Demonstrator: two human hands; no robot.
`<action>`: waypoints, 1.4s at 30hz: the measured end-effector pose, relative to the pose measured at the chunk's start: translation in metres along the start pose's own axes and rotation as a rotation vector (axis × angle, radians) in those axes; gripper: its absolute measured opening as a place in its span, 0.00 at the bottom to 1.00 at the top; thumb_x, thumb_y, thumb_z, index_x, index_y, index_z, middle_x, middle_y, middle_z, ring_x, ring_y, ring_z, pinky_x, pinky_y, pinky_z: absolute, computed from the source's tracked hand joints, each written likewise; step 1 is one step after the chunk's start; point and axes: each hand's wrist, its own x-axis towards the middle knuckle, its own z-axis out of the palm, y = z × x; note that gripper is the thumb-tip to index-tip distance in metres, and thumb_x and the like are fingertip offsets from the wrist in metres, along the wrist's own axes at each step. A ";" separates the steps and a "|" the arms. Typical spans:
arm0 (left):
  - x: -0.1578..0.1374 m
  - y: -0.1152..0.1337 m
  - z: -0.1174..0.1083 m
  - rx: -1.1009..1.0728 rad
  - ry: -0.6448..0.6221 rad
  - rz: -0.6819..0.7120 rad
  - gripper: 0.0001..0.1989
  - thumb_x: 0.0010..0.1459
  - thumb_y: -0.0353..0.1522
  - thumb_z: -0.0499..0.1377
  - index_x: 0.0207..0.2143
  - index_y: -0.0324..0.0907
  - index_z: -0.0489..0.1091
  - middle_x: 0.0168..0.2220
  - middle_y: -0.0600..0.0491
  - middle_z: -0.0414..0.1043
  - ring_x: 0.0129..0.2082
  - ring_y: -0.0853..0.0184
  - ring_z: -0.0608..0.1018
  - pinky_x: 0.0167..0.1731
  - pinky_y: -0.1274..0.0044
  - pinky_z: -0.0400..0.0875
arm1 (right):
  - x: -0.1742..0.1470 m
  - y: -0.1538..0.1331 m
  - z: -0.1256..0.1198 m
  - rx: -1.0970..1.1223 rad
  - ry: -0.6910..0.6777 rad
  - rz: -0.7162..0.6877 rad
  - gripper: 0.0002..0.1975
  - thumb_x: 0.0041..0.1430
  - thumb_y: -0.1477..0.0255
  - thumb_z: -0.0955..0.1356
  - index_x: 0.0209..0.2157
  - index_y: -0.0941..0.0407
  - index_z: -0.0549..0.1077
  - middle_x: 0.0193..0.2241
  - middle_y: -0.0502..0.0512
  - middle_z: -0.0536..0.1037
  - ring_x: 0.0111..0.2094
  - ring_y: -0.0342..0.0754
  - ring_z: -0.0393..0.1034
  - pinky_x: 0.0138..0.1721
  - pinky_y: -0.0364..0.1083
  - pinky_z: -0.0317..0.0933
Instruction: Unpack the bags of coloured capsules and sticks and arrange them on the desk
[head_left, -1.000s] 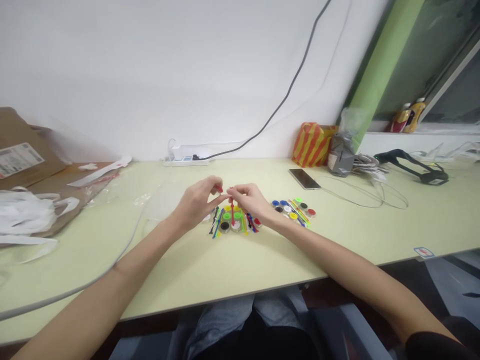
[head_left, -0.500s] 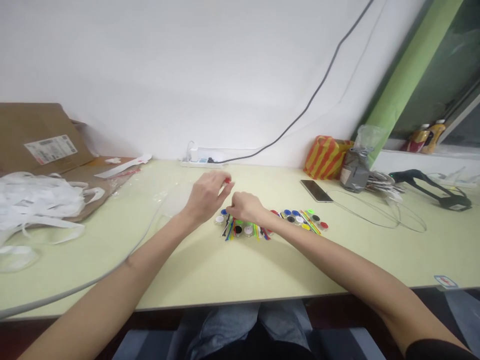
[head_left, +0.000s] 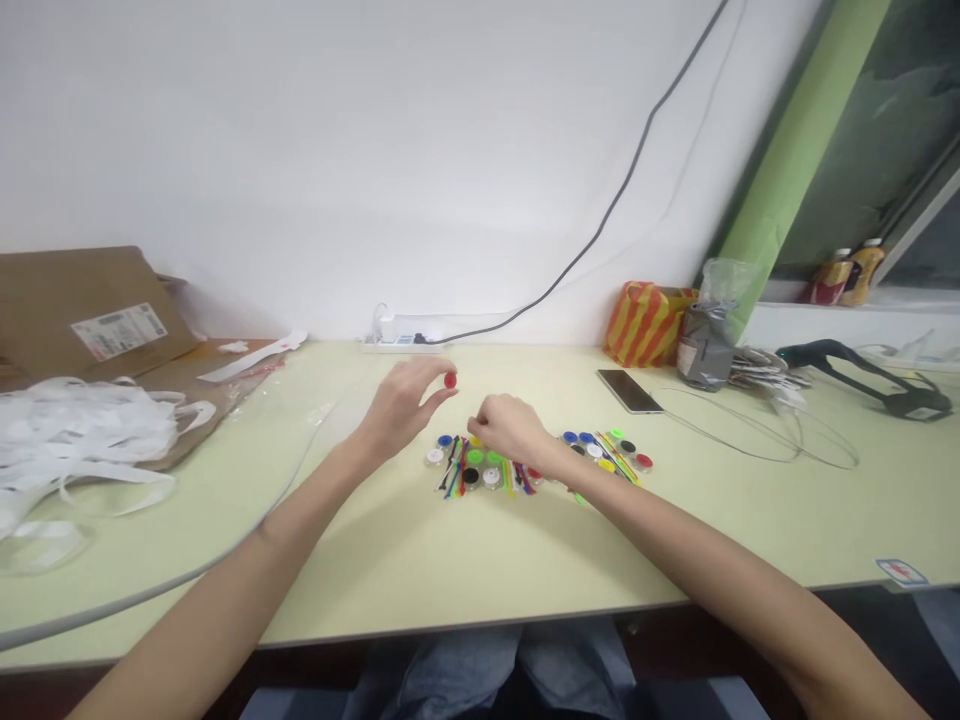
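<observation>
My left hand [head_left: 405, 402] is raised over the table, thumb and forefinger closed on a small round red cap [head_left: 450, 380], which faces me. To its right and slightly lower, my right hand [head_left: 511, 428] is curled over the row of small parts, its fingertips pressed together; whatever they hold cannot be made out. Under and beside it lie small clear round pots with coloured lids, among them a white-lidded one [head_left: 434, 457] and a black-lidded one [head_left: 470, 478]. Thin coloured zip ties [head_left: 455, 482] lie in bunches between them. My right wrist hides part of the row.
Left on the table [head_left: 390, 560] are white strapping [head_left: 97, 430], a cardboard box [head_left: 90, 310] and a grey cable [head_left: 187, 575]. A power strip [head_left: 401, 345] lies by the wall. On the right are a phone [head_left: 630, 391], a striped bag [head_left: 649, 325] and a black headset-like frame [head_left: 862, 370].
My hands have drawn apart, the right one shifting right. More of the red cap shows between my left fingers, and more of the lids and zip ties is uncovered. The view has tilted slightly.
</observation>
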 end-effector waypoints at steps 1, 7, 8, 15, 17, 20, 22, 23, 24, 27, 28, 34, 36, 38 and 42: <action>0.002 0.001 -0.002 -0.017 0.035 -0.026 0.05 0.67 0.35 0.58 0.43 0.44 0.71 0.45 0.49 0.73 0.47 0.61 0.74 0.49 0.68 0.67 | -0.005 0.007 -0.002 0.029 0.011 0.005 0.17 0.63 0.69 0.62 0.28 0.59 0.79 0.26 0.59 0.79 0.24 0.45 0.66 0.26 0.45 0.46; -0.014 0.021 -0.021 -0.159 -0.091 -0.207 0.06 0.61 0.36 0.63 0.39 0.44 0.73 0.33 0.55 0.68 0.33 0.68 0.72 0.34 0.74 0.67 | -0.030 0.056 -0.007 0.345 0.109 0.087 0.23 0.64 0.68 0.60 0.17 0.58 0.70 0.17 0.53 0.72 0.19 0.41 0.61 0.27 0.44 0.49; -0.023 0.024 -0.024 -0.161 -0.129 -0.232 0.06 0.62 0.37 0.63 0.39 0.44 0.73 0.32 0.55 0.69 0.32 0.68 0.72 0.33 0.75 0.67 | -0.032 0.062 -0.008 0.406 0.122 0.104 0.23 0.64 0.68 0.60 0.16 0.58 0.70 0.16 0.52 0.72 0.19 0.41 0.61 0.27 0.43 0.50; -0.083 0.020 -0.038 -0.042 -0.301 -0.283 0.10 0.64 0.41 0.58 0.39 0.46 0.75 0.37 0.53 0.77 0.37 0.65 0.79 0.39 0.73 0.74 | -0.035 0.062 -0.007 0.265 0.247 0.124 0.24 0.67 0.67 0.59 0.18 0.57 0.72 0.17 0.53 0.71 0.20 0.43 0.59 0.27 0.45 0.45; -0.089 0.019 -0.035 -0.018 -0.334 -0.258 0.12 0.65 0.42 0.57 0.37 0.46 0.75 0.38 0.52 0.76 0.37 0.64 0.79 0.39 0.72 0.75 | -0.035 0.059 -0.005 0.184 0.248 0.124 0.24 0.68 0.67 0.59 0.19 0.57 0.72 0.18 0.53 0.71 0.20 0.43 0.57 0.27 0.46 0.43; -0.090 0.019 -0.030 -0.034 -0.382 -0.263 0.14 0.66 0.43 0.55 0.38 0.46 0.76 0.38 0.52 0.76 0.37 0.63 0.79 0.38 0.72 0.76 | -0.038 0.059 -0.005 0.167 0.243 0.114 0.25 0.68 0.67 0.58 0.19 0.57 0.72 0.18 0.53 0.71 0.21 0.43 0.57 0.28 0.46 0.43; -0.089 0.020 -0.028 -0.068 -0.400 -0.291 0.14 0.65 0.44 0.56 0.40 0.46 0.76 0.36 0.52 0.77 0.36 0.63 0.80 0.37 0.72 0.76 | -0.040 0.059 -0.007 0.185 0.250 0.111 0.25 0.69 0.67 0.58 0.19 0.57 0.71 0.18 0.53 0.71 0.20 0.44 0.58 0.28 0.46 0.43; -0.089 0.020 -0.027 -0.082 -0.394 -0.312 0.14 0.64 0.44 0.57 0.41 0.45 0.76 0.35 0.52 0.77 0.35 0.64 0.80 0.37 0.73 0.76 | -0.041 0.060 -0.008 0.195 0.255 0.112 0.25 0.69 0.68 0.58 0.18 0.57 0.70 0.18 0.53 0.71 0.20 0.44 0.58 0.27 0.46 0.43; -0.089 0.019 -0.027 -0.094 -0.379 -0.334 0.14 0.64 0.44 0.58 0.42 0.45 0.75 0.35 0.53 0.78 0.34 0.64 0.80 0.37 0.73 0.76 | -0.041 0.060 -0.009 0.202 0.260 0.113 0.25 0.69 0.68 0.58 0.18 0.57 0.69 0.17 0.53 0.70 0.20 0.44 0.59 0.27 0.46 0.43; -0.091 0.019 -0.025 -0.120 -0.330 -0.364 0.13 0.62 0.43 0.60 0.42 0.45 0.75 0.35 0.53 0.79 0.32 0.65 0.80 0.35 0.73 0.76 | -0.042 0.059 -0.010 0.210 0.271 0.114 0.25 0.69 0.68 0.58 0.17 0.56 0.67 0.16 0.52 0.69 0.20 0.43 0.59 0.27 0.46 0.42; -0.091 0.019 -0.025 -0.121 -0.316 -0.364 0.13 0.62 0.43 0.60 0.42 0.45 0.75 0.35 0.53 0.79 0.32 0.65 0.79 0.35 0.73 0.76 | -0.042 0.059 -0.010 0.207 0.274 0.115 0.25 0.69 0.68 0.58 0.17 0.56 0.67 0.16 0.52 0.69 0.20 0.43 0.58 0.27 0.46 0.42; -0.091 0.024 -0.021 -0.093 -0.319 -0.310 0.11 0.65 0.41 0.57 0.43 0.45 0.73 0.35 0.53 0.78 0.34 0.65 0.80 0.36 0.73 0.76 | -0.040 0.060 -0.007 0.203 0.262 0.103 0.24 0.68 0.68 0.58 0.17 0.56 0.67 0.17 0.52 0.72 0.19 0.43 0.57 0.28 0.45 0.43; -0.090 0.026 -0.021 -0.075 -0.313 -0.277 0.11 0.67 0.40 0.55 0.43 0.45 0.72 0.37 0.53 0.76 0.36 0.65 0.80 0.37 0.73 0.76 | -0.040 0.060 -0.008 0.204 0.267 0.103 0.24 0.68 0.68 0.58 0.17 0.56 0.67 0.17 0.52 0.72 0.19 0.43 0.57 0.27 0.45 0.43; -0.090 0.026 -0.020 -0.048 -0.284 -0.261 0.11 0.67 0.41 0.54 0.45 0.45 0.71 0.40 0.52 0.75 0.38 0.63 0.81 0.38 0.72 0.77 | -0.041 0.059 -0.009 0.206 0.273 0.106 0.24 0.68 0.68 0.58 0.17 0.56 0.67 0.17 0.52 0.72 0.20 0.43 0.58 0.27 0.45 0.43; -0.094 0.023 -0.017 -0.016 -0.282 -0.258 0.13 0.68 0.39 0.52 0.52 0.45 0.67 0.45 0.48 0.75 0.44 0.60 0.81 0.42 0.68 0.77 | -0.040 0.057 -0.010 0.227 0.278 0.108 0.24 0.68 0.68 0.59 0.17 0.56 0.66 0.17 0.52 0.70 0.20 0.43 0.58 0.28 0.45 0.45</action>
